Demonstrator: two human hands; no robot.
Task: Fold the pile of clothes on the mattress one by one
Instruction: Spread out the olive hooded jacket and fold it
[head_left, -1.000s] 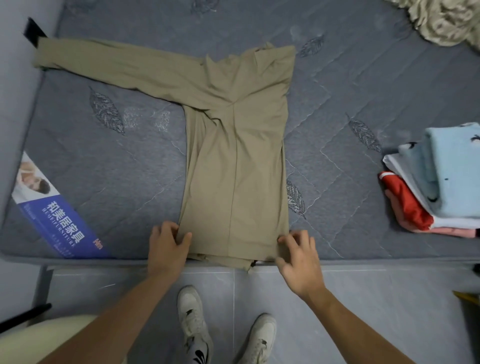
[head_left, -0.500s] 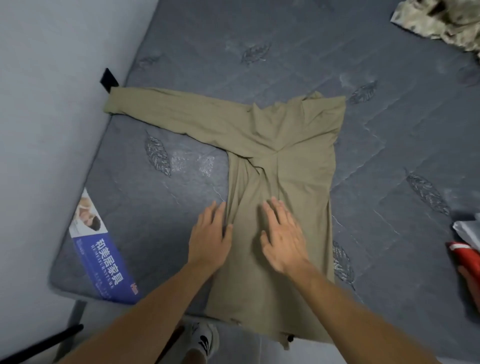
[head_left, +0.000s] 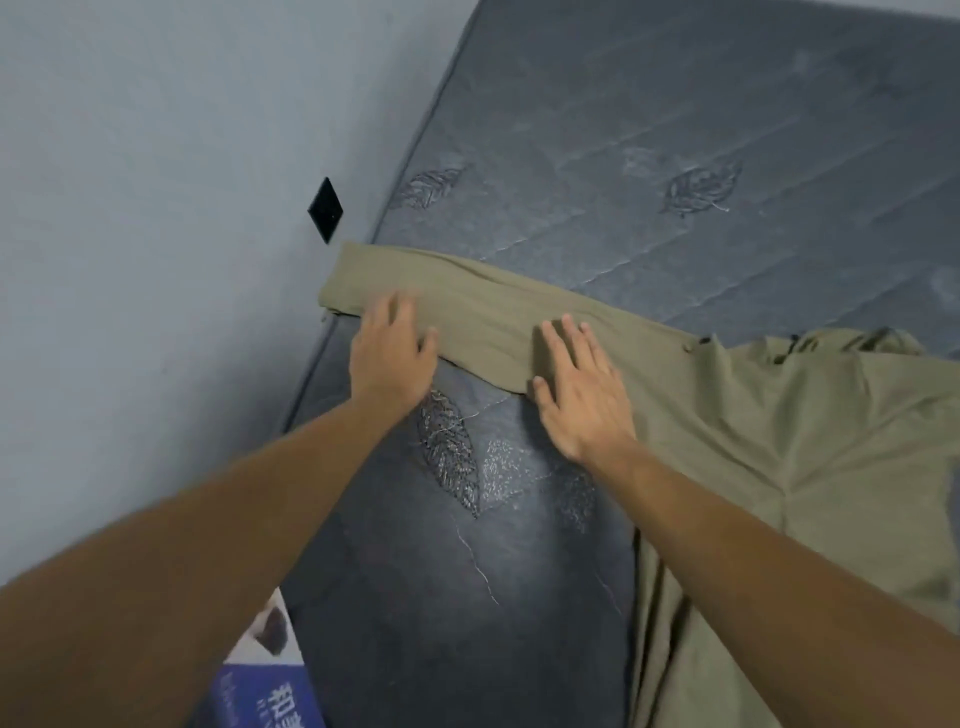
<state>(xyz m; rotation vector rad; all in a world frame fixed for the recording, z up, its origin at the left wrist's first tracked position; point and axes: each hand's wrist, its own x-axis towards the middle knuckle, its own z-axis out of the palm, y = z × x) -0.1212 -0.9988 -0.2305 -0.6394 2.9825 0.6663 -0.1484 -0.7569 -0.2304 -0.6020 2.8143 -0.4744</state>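
An olive long-sleeved shirt (head_left: 810, 447) lies on the grey quilted mattress (head_left: 649, 156), its body at the right and one sleeve (head_left: 483, 317) stretched left to the mattress edge. My left hand (head_left: 389, 353) lies over the sleeve near the cuff, fingers blurred and stretched forward. My right hand (head_left: 582, 395) rests flat on the sleeve further right, fingers straight and spread. Neither hand curls round the cloth. The shirt's lower part runs out of view at the bottom right.
A pale wall (head_left: 156, 208) runs along the mattress's left side, with a small black diamond-shaped plate (head_left: 325, 209) on it by the cuff. A blue and white label (head_left: 265, 680) sits at the mattress's near-left corner. Bare mattress stretches beyond the sleeve.
Both hands left the shirt's body and moved up and left onto the outstretched sleeve. The view swung left; the folded stack and the pile at the right went out of view.
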